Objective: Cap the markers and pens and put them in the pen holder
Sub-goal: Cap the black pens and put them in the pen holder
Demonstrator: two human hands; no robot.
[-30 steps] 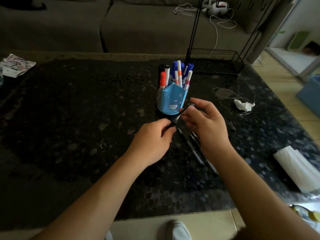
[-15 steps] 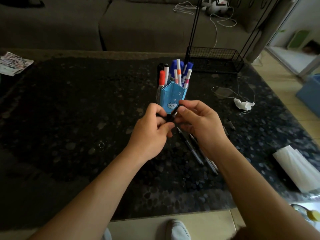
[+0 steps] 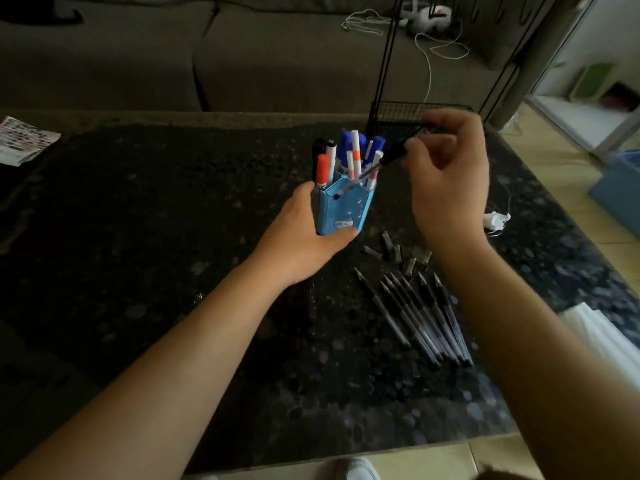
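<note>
- The blue plastic pen holder, crowded with markers, was steadied by the left hand.
- A slim black capped pen was pinched in the right hand grip, angled from two o'clock into the holder.
- Jamming against the markers could have tipped the holder.

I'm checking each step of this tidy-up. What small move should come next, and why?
Probably let the pen slide down into the pen holder. The right hand holds it slanted with its lower end at the rim, and the left hand steadies the holder.
</note>
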